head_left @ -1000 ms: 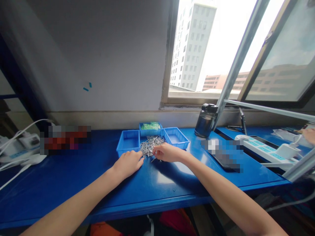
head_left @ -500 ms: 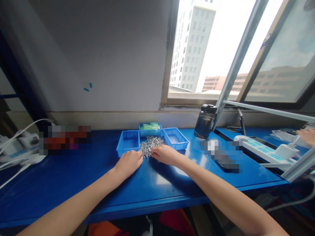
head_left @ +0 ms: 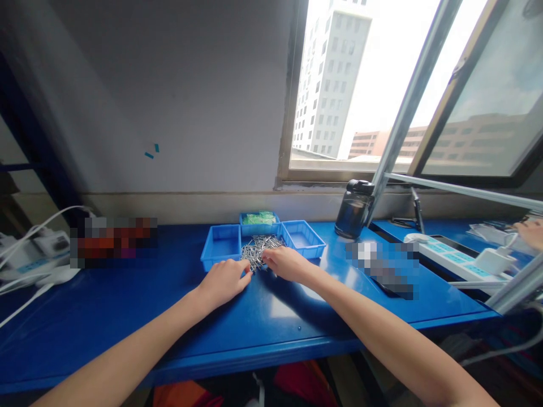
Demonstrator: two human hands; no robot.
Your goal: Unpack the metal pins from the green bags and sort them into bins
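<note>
A heap of small silver metal pieces (head_left: 259, 247), thin like screws or nails, lies on the blue table between three blue trays. At its front left edge is my left hand (head_left: 224, 281), its curved fingers touching the pieces and its thumb apart from the forefinger. Over the heap's right side, my right hand (head_left: 286, 263) is closed with fingers bent down; what is between its fingertips is hidden. The left tray (head_left: 220, 265) and the right tray (head_left: 316, 251) show bare floors. Green packets (head_left: 259, 218) fill the back tray (head_left: 258, 229).
A dark bottle (head_left: 353, 212) stands behind the trays to the right, beside a metal post (head_left: 394, 130). A blurred-out dark item (head_left: 390, 280) lies nearer. White power strips (head_left: 456, 257) and cables are at both sides. Another person's hand (head_left: 530, 233) shows at the far right.
My left thumb has moved away from the forefinger, and the hand has spread slightly at the heap's edge. My right hand has shifted a little over the pieces and stays closed.
</note>
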